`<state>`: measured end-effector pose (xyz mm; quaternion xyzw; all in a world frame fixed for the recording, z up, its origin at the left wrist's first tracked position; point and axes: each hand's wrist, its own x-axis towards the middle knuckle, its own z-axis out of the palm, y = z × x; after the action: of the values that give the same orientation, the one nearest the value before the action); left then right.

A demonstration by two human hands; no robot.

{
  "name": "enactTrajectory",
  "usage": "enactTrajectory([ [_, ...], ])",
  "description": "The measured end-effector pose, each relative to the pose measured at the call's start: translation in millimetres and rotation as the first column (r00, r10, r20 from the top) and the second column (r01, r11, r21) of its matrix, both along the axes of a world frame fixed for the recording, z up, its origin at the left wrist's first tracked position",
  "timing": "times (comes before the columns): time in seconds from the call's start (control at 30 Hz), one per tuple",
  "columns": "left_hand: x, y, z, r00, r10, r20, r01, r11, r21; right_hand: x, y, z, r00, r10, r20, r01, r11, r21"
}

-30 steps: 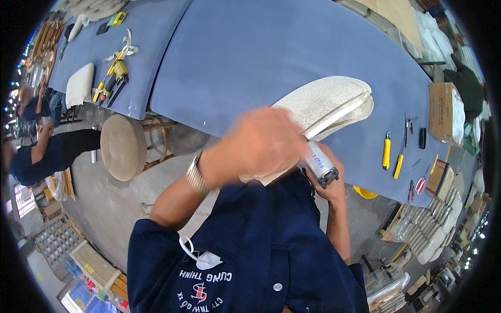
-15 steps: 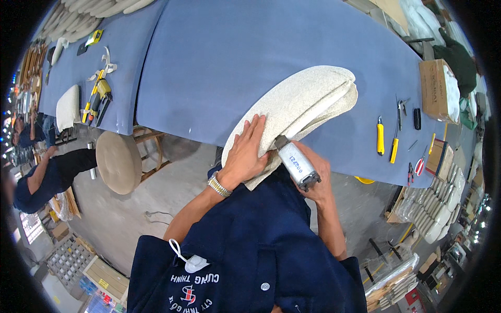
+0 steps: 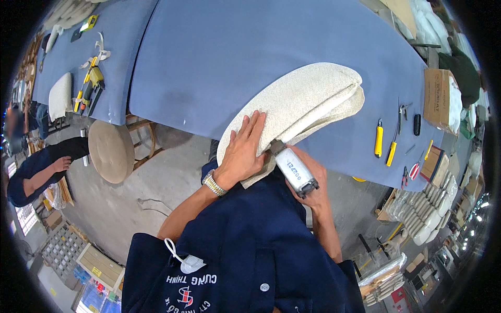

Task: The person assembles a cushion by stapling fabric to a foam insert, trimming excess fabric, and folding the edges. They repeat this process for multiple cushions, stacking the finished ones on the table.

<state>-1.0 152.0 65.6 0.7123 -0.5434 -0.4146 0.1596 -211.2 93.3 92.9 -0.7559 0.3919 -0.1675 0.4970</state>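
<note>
Left hand [image 3: 241, 156] lies flat on the likely soft cushion [image 3: 297, 99], best pinned at the bench's [image 3: 203, 68] near edge; right hand [image 3: 315, 181] grips a staple gun [image 3: 293, 168].

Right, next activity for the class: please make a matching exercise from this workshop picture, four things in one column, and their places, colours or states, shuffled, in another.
Column one
1. Left hand
2. Right hand
3. Stool
4. Cardboard box

Column two
A. Tan, with a round padded top
B. Wrapped around the pale-bodied tool
C. Brown, at the right end of the blue table
D. Resting flat on the cream fabric piece

Right pairs: 1-D, 2-B, 3-A, 4-C
</note>
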Motion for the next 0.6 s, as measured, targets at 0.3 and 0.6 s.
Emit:
enactTrajectory([
  [0.3, -1, 1, -4, 1.0, 0.011, 0.015, -0.011, 1.0, -0.028, 6, 15, 4, 0.998, -0.041, -0.049, 0.047, 0.991, 0.127],
  [0.6, 1, 2, -7, 1.0, 0.016, -0.015, -0.017, 0.997, -0.07, 2, 21, 2, 1.0, 0.003, -0.007, -0.002, 0.998, 0.069],
])
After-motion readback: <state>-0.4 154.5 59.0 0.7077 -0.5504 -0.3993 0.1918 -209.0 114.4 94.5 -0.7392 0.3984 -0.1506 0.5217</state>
